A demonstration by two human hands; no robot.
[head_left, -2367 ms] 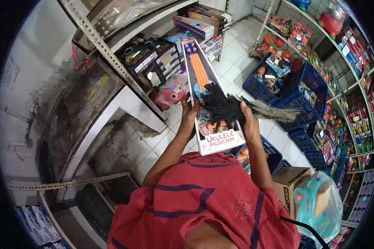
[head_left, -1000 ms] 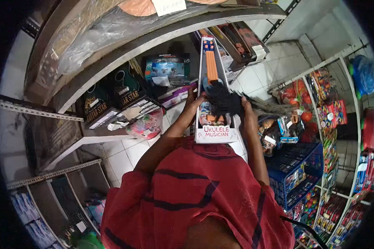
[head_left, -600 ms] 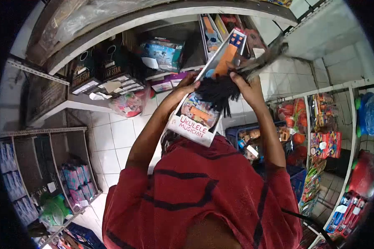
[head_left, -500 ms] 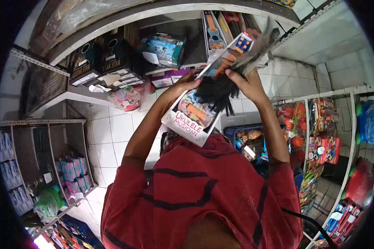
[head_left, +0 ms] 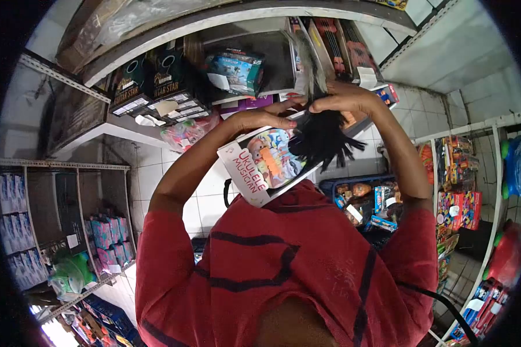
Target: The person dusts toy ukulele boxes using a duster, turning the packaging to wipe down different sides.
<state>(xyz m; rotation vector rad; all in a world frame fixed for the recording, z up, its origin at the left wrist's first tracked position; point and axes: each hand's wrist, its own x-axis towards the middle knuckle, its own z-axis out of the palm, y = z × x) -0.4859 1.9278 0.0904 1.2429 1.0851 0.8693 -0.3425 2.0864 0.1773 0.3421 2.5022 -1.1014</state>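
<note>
My left hand [head_left: 266,117] is closed on the upper edge of a white toy ukulele box [head_left: 244,169], its thumb over the front. The box lies tilted across my chest, marked "Ukulele Musician", with a colourful cartoon-printed body visible in its window. My right hand [head_left: 350,99] has its fingers wrapped round a black duster [head_left: 324,137], whose loose strands hang over the middle of the box. Part of the box's neck end is hidden behind the duster and my right forearm.
On the shelf ahead stand guitar boxes [head_left: 173,87], a warship toy box [head_left: 235,72] and boxed toy guitars [head_left: 331,43]. A blue crate [head_left: 328,186] with packaged toys is below right. Stocked racks stand on both sides.
The ukulele box has turned clockwise, from steeply slanted to flatter, its neck end swinging down to the right. My right hand has moved up slightly with the duster across it.
</note>
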